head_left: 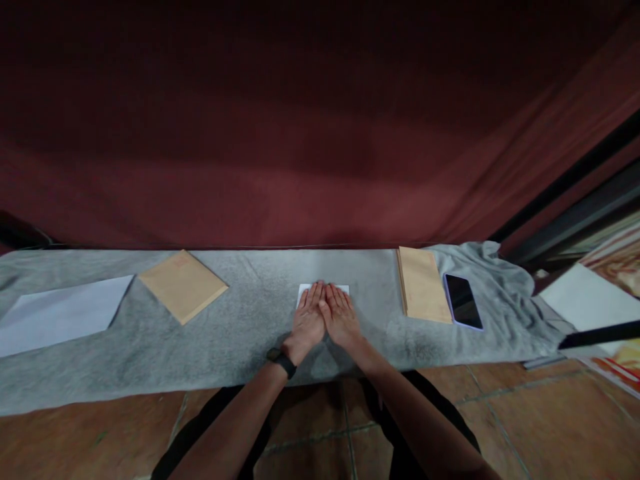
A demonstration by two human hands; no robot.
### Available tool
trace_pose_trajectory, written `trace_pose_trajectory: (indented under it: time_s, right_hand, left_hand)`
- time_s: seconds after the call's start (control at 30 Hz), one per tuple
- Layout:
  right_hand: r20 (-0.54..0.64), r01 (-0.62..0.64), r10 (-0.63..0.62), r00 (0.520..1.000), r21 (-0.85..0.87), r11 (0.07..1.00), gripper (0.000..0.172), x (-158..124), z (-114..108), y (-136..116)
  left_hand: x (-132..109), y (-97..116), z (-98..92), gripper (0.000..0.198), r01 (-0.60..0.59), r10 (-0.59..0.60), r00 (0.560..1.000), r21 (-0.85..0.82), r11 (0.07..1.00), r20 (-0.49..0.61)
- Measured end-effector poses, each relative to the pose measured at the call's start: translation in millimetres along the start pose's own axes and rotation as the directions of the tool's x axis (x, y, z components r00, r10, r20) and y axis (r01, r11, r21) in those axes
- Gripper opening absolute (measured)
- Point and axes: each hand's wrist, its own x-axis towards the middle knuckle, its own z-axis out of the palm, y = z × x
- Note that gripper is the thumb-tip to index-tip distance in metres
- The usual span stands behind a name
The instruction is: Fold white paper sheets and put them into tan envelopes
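A small white paper (303,291) lies on the grey cloth (260,320) at the middle of the table, mostly covered by my hands. My left hand (309,319) rests flat on its left part, fingers pointing away from me. Beside it, touching along the inner edge, my right hand (343,319) lies flat on the right part. Both hands are spread out flat with nothing gripped. Only the paper's upper corners and edges show.
At the left are a white sheet (65,312) and a brown envelope (183,287). A stack of brown envelopes (425,285) lies to the right, beside a phone (463,301). A dark red curtain (310,200) hangs behind the table.
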Motion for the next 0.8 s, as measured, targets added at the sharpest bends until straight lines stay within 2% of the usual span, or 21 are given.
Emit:
trace_pose_trajectory:
  time_s: [0.17,0.37,0.6,0.8]
  right_hand:
    - [-0.047,0.019,-0.025,0.999,-0.125,0.992,0.056,-5.1,2.7,14.6]
    - [-0.139,0.031,-0.06,0.988,-0.203,0.979,0.062,-10.3,4.5,33.2]
    - [-0.118,0.0,-0.029,0.993,-0.234,0.972,0.065,-14.0,-2.3,44.3]
    - [-0.083,-0.038,0.021,0.996,-0.207,0.978,0.059,-16.0,-7.9,48.4]
  left_hand:
    - [-5.1,-10.0,-3.6,0.058,0.044,-0.044,0.998,0.013,0.999,-0.046]
    - [-12.3,-19.4,-8.5,0.063,0.144,-0.144,0.989,0.027,0.989,-0.019]
    - [-18.7,-23.5,-11.8,0.067,0.195,-0.194,0.981,0.055,0.979,-0.03]
    - [-23.7,-28.3,-9.2,0.063,0.239,-0.236,0.969,0.038,0.97,-0.078]
